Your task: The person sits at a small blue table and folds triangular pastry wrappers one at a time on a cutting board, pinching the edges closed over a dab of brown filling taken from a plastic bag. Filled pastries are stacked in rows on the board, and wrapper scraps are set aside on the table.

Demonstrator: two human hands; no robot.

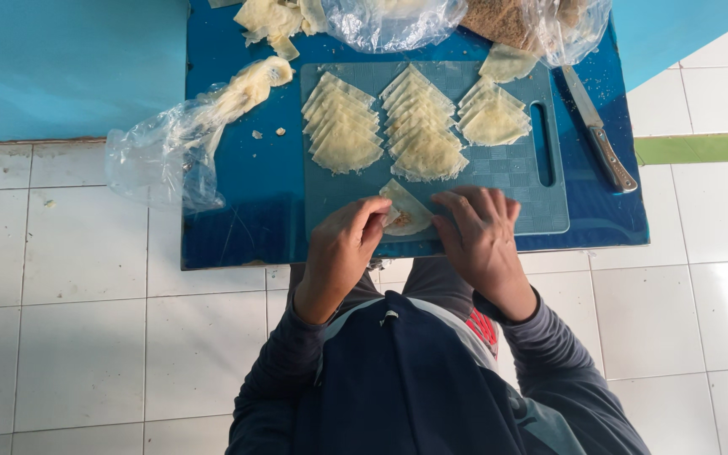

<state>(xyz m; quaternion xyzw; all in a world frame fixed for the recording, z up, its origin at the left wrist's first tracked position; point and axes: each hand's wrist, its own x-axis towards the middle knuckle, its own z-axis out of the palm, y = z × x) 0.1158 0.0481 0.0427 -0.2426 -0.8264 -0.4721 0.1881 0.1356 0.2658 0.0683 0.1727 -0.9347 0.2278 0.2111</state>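
Step in hand: folding a filled pastry wrapper (406, 211) into a triangle, by the look of it.
Left hand (340, 248): fingers curled, pinching the wrapper's left edge.
Right hand (478, 236): fingers flat, pressing beside the wrapper's right edge.
Wrapper location: near edge of the cutting board (549, 215).
Finished stock: three rows of folded triangles (419, 126) farther up the board.
Nearby: knife (600, 131), plastic bag (170, 152).
Next move calls for: a firm press along the seam.
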